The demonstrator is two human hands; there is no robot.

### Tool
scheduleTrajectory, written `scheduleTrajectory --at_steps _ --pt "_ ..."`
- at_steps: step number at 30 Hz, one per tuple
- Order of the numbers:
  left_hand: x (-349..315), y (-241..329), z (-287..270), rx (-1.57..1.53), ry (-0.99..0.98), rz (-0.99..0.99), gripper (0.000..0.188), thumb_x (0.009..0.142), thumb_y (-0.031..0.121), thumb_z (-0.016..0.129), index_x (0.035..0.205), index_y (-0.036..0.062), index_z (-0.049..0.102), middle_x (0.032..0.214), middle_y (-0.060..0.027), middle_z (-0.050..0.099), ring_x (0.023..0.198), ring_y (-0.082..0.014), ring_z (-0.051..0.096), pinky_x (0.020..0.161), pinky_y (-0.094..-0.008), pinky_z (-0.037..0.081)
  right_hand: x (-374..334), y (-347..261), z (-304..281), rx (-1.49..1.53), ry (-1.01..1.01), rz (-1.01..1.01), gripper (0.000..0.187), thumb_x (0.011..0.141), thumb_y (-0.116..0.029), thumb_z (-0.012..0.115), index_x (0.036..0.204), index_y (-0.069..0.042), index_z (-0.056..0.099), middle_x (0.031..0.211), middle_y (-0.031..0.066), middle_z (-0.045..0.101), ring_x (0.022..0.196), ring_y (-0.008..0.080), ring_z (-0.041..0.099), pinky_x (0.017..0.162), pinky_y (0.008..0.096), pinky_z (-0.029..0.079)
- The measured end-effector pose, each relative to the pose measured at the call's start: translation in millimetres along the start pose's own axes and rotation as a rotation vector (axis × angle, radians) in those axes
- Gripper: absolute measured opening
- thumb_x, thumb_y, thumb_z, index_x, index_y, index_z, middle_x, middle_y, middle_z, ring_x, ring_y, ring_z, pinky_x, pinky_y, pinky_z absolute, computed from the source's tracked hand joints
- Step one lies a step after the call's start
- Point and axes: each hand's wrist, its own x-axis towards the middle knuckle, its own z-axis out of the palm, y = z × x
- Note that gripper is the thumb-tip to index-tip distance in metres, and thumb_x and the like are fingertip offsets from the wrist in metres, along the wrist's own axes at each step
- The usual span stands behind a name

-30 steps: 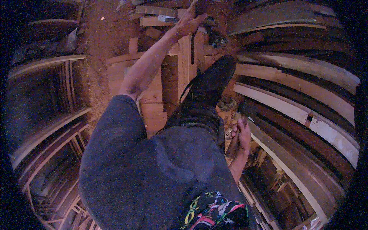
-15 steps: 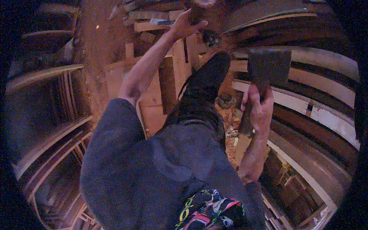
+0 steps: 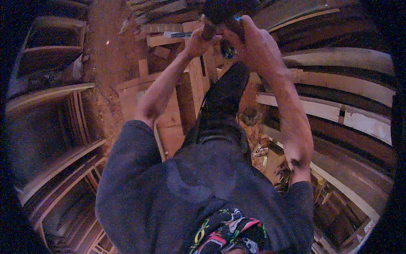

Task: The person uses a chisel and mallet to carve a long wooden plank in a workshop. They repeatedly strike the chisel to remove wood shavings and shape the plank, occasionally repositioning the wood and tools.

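Both my arms reach forward to the top of the head view, close together. My left hand (image 3: 199,43) is closed round a dark brown piece (image 3: 208,31), too dim to name. Just to its right, my right hand (image 3: 259,45) has its fingers curled against a dark shape, and what it grips is hidden. A black bulky thing (image 3: 228,9) sits at the top edge between the hands, with a small blue spot beside the right fingers. Below the hands, my dark-trousered leg (image 3: 224,91) stretches forward.
Cut wooden boards (image 3: 167,40) lie stacked ahead on the left. A wooden box-like piece (image 3: 186,93) stands beside my leg. Long planks (image 3: 338,80) line the right side. Wooden frames (image 3: 55,95) stand at left. Scraps (image 3: 260,150) litter the brown floor.
My right hand has moved forward and left, up beside my left hand. The dark flat square-ended tool it held upright no longer shows clearly. My left hand has come slightly lower.
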Motion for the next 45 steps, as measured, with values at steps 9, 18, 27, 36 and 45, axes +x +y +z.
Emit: scheduleTrajectory --at_steps 9,18,27,36,45 --pt "55.6 -60.3 -76.1 0.189 0.487 -0.091 0.018 0.091 0.02 0.078 0.098 0.0055 0.071 0.082 -0.0047 0.073 0.074 -0.0145 0.068 0.067 -0.0332 0.055 -96.6 -8.0 27.3 0.558 0.082 0.202 0.036 0.102 -0.034 0.065 0.112 0.0 0.06 0.084 0.0057 0.066 0.069 0.0165 0.062 0.064 0.0352 0.054" --pt "49.8 -26.0 -39.6 -0.1 0.205 -0.289 0.022 0.092 0.027 0.077 0.097 0.006 0.072 0.087 -0.0027 0.074 0.073 -0.0173 0.068 0.066 -0.039 0.055 -170.4 -11.2 13.6 0.863 -0.069 0.799 0.031 0.103 -0.035 0.065 0.105 -0.004 0.058 0.073 0.0027 0.06 0.057 0.0121 0.057 0.05 0.0288 0.049" --pt "44.1 -26.3 -57.1 0.059 0.306 -0.179 0.022 0.091 0.026 0.078 0.096 0.0056 0.072 0.085 -0.0037 0.074 0.073 -0.017 0.068 0.067 -0.0387 0.056 -166.0 -24.0 12.6 0.889 -0.071 0.831 0.035 0.102 -0.037 0.067 0.108 -0.005 0.056 0.072 0.0028 0.06 0.058 0.013 0.058 0.051 0.0292 0.049" --pt "42.4 -26.4 -58.5 0.166 0.345 -0.104 0.022 0.089 0.025 0.079 0.095 0.0052 0.072 0.084 -0.0046 0.074 0.073 -0.0167 0.068 0.068 -0.0384 0.056 -156.0 -28.8 6.5 0.925 -0.093 0.81 0.034 0.102 -0.036 0.066 0.115 -0.005 0.057 0.075 0.003 0.061 0.059 0.0128 0.059 0.051 0.029 0.05" --pt "40.9 -28.4 -36.8 0.274 0.358 -0.022 0.022 0.088 0.024 0.079 0.094 0.0048 0.072 0.082 -0.0056 0.074 0.072 -0.0164 0.069 0.069 -0.0381 0.056 -170.7 -4.9 -3.7 0.972 -0.11 0.783 0.031 0.103 -0.031 0.066 0.116 -0.005 0.055 0.073 0.0017 0.059 0.058 0.0112 0.057 0.051 0.0277 0.049"
